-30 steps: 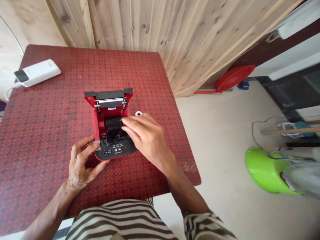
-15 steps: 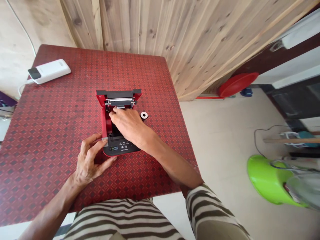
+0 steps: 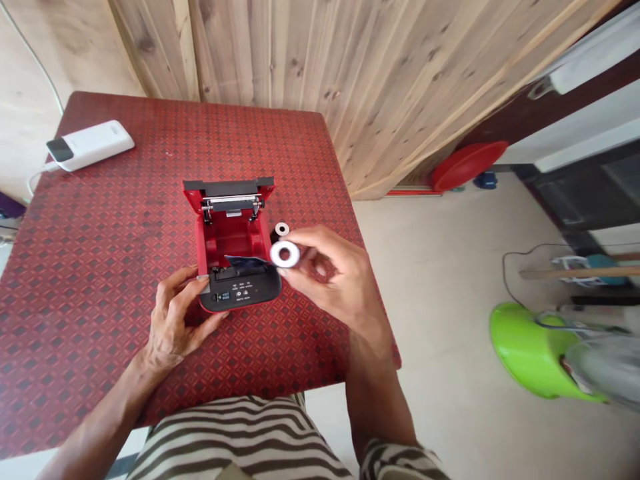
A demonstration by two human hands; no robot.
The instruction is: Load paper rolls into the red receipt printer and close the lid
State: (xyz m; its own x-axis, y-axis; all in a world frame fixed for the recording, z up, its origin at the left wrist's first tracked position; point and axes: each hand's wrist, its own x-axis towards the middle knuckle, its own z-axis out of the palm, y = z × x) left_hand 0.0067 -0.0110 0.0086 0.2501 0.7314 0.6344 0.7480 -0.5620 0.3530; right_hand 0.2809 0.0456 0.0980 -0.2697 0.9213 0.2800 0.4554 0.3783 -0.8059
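Note:
A small red and black thermal printer point(image 3: 250, 292) sits on the table with its lid point(image 3: 227, 187) tipped up at the back and its red inner bay in view. My left hand point(image 3: 173, 320) grips the printer's front left corner, fingers on the grey side piece and thumb low at the front edge. Just off the right side, my right hand point(image 3: 345, 273) pinches a paper roll point(image 3: 275, 255), its white ring end facing me. A dark strip point(image 3: 245, 262) runs from the roll across the front of the bay. Behind the held roll, another roll point(image 3: 277, 230) stands on the table.
The table point(image 3: 120, 220) has a red patterned cover. A white power bank point(image 3: 95, 143) with a cable lies at the far left. Wood panelling point(image 3: 260, 53) rises behind. On the floor to the right are a green tub point(image 3: 525, 347) and a red basin point(image 3: 470, 167).
My right hand has come out of the printer's bay and moved right, now with a paper roll in its fingers. The dark strip has come into view. My left hand keeps its grip.

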